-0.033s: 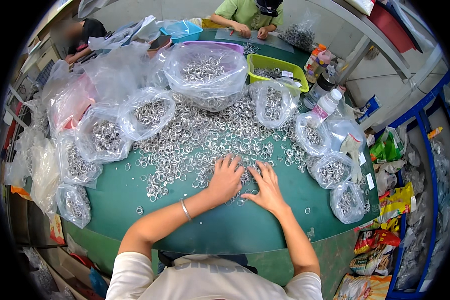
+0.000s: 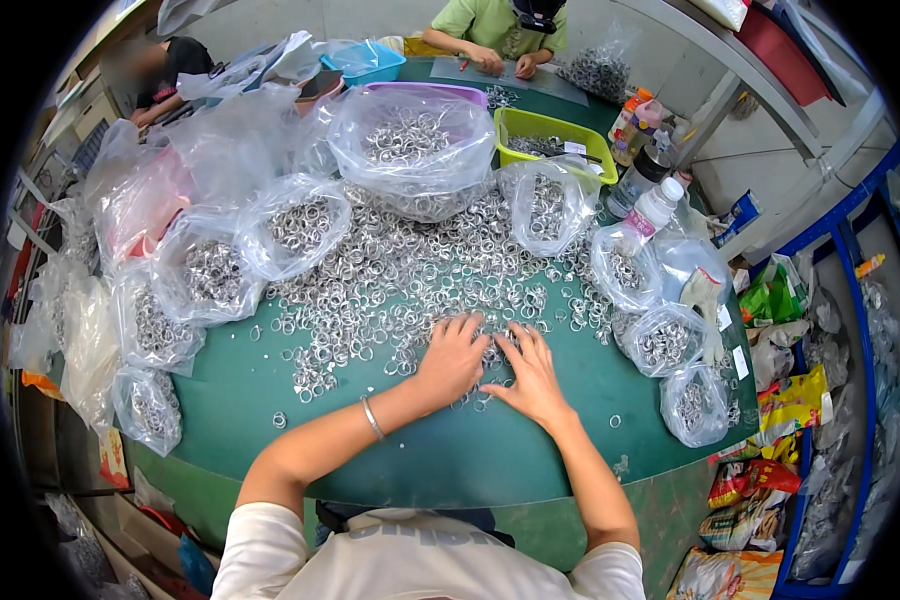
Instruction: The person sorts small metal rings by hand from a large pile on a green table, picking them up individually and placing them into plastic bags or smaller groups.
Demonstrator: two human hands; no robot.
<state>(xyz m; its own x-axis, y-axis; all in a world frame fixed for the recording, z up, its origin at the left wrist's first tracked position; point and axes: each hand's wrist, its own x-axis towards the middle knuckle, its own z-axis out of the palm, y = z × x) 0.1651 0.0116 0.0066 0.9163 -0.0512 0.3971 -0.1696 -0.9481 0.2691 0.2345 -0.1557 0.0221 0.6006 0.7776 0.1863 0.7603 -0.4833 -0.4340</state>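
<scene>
Silvery metal rings (image 2: 410, 275) lie heaped and scattered over a green tabletop (image 2: 430, 450). My left hand (image 2: 454, 358), a bracelet (image 2: 372, 418) on its wrist, rests palm down at the near edge of the heap. Its fingers reach forward, slightly bent and apart, onto the rings. Close on its right, my right hand (image 2: 532, 376) has fingers stretched and thumb spread toward the left one. A few rings lie in the gap between the hands. What is under the palms and fingertips is hidden; neither hand visibly holds a ring.
Clear plastic bags of rings curve round the heap, including a large one (image 2: 410, 145) at the back. A yellow-green basket (image 2: 555, 130) and bottles (image 2: 655, 207) stand back right. Across the table a co-worker's hands (image 2: 505, 63) work. Shelving (image 2: 840, 300) flanks the right.
Both hands stay in nearly the same place over the rings, with only very slight finger movement. Nothing else visibly differs.
</scene>
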